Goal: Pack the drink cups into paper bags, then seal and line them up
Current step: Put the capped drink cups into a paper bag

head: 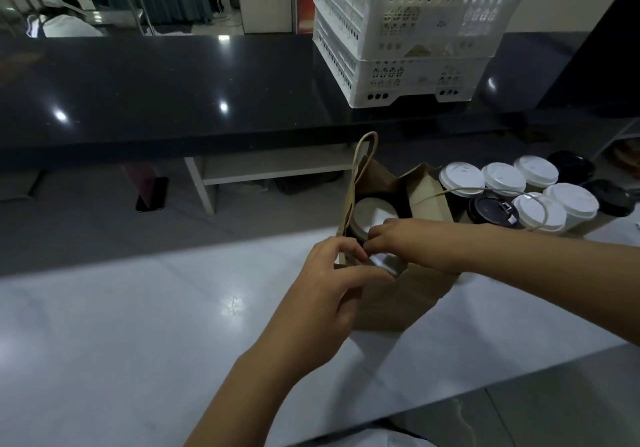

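I am watching both hands working at the mouth of the paper bag [398, 299], which is standing upright on the white counter [156, 315] right in front of the person. The left hand [329, 273] is pinching the bag's near rim, fingers curled above and thumb lying along the front. The right hand [398, 239] is reaching in from the right, its fingers curling down onto the lid of the near cup [382, 262] inside the bag. That lid is blurring into a pale smear, and the fingertips are crowding together over it, so I am seeing a grip on the lid's edge but not how far it wraps.

Behind it, a second cup [370, 214] is sitting deeper in the bag; only its white lid is showing, the rest hiding behind the paper. One bag handle [363, 156] is standing up at the back, the other is drooping right over the waiting cups [571, 201], which are clustering just beside the bag, some with white lids and some with black. The farthest of them are fading into shadow.

Beyond, white crates [408, 48] are stacking on a black countertop [173, 83], their contents too vague to name.
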